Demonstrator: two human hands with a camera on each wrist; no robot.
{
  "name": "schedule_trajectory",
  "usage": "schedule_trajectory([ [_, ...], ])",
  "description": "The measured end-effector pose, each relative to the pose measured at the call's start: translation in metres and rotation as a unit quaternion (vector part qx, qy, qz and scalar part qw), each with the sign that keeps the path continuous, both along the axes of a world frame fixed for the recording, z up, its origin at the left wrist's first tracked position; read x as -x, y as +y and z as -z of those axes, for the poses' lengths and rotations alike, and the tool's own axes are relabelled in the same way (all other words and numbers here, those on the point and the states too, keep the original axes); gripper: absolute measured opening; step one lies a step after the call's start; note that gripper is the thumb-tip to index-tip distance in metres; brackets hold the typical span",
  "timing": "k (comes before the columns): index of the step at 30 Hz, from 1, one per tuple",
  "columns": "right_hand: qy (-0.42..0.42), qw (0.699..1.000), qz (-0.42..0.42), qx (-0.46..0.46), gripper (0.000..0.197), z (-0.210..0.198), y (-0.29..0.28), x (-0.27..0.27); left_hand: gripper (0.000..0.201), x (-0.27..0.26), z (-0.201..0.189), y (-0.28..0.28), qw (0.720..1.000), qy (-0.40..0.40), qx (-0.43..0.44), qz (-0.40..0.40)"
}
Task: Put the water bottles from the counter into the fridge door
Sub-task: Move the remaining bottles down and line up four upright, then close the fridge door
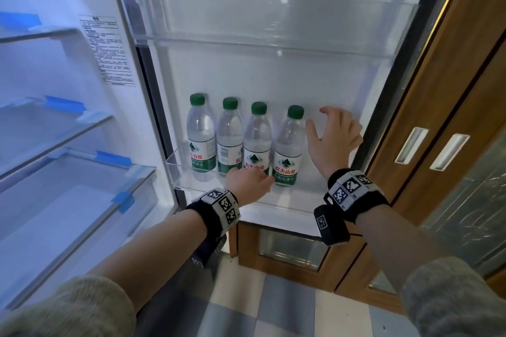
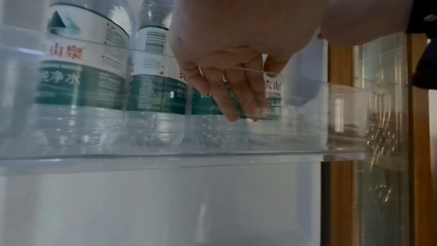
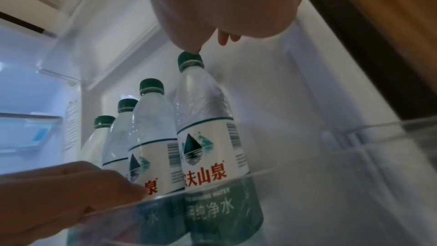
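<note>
Several clear water bottles with green caps stand upright in a row in the lower fridge door shelf (image 1: pixel 310 182); the rightmost bottle (image 1: pixel 289 145) (image 3: pixel 208 119) has bare shelf to its right. My left hand (image 1: pixel 247 182) reaches over the shelf's clear front rim. Its fingers (image 2: pixel 227 96) point straight down inside, against the label of the third bottle (image 1: pixel 257 142). My right hand (image 1: pixel 320 123) hovers beside the rightmost bottle's neck with fingers spread, holding nothing. In the right wrist view its thumb tip sits close to that bottle's cap (image 3: pixel 190 60); I cannot tell if they touch.
The upper door shelf (image 1: pixel 268 22) is clear plastic with nothing in it. Fridge shelves and a drawer with blue tape (image 1: pixel 68 145) lie to the left. A wooden cabinet with glass doors (image 1: pixel 438 117) stands close behind the open door on the right.
</note>
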State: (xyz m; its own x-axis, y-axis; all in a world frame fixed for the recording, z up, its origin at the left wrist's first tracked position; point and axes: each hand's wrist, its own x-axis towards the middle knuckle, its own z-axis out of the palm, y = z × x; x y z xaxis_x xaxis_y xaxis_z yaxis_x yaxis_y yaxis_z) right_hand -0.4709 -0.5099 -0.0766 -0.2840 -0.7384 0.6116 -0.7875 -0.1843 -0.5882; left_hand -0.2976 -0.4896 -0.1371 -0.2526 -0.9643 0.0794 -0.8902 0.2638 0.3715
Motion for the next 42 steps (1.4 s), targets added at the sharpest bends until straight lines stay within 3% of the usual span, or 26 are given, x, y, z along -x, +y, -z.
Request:
schedule_trajectory([
  [4,0.055,0.998,-0.034,0.023,0.031,0.002,0.023,0.007,0.049,0.004,0.003,0.025,0.998,-0.009,0.057,-0.037],
  [8,0.130,0.982,-0.107,0.089,0.029,0.013,0.060,0.017,0.038,0.038,0.002,0.065,0.991,0.040,0.129,-0.004],
  [14,0.159,0.964,-0.158,0.143,0.037,0.017,0.110,0.047,0.044,0.059,0.007,0.114,0.985,0.098,0.095,-0.108],
  [17,0.208,0.943,-0.206,0.158,0.045,0.018,0.130,0.057,0.040,0.048,0.003,0.140,0.984,0.062,0.078,-0.148],
  [21,0.250,0.897,-0.282,0.231,0.045,0.022,0.153,0.054,0.028,0.027,0.005,0.175,0.974,0.037,0.086,-0.207],
  [25,0.291,0.815,-0.371,0.337,0.036,0.026,0.178,0.029,0.012,0.001,0.010,0.207,0.954,0.060,0.098,-0.277],
  [32,0.333,0.700,-0.479,0.412,0.036,0.028,0.226,-0.040,0.033,-0.047,0.002,0.267,0.915,0.134,0.119,-0.362],
  [37,0.311,0.656,-0.558,0.402,0.040,0.026,0.261,-0.102,0.047,-0.085,-0.004,0.322,0.905,0.160,0.041,-0.393],
  [42,0.284,0.632,-0.615,0.376,0.021,0.022,0.285,-0.159,0.043,-0.125,0.001,0.363,0.900,0.134,0.070,-0.408],
])
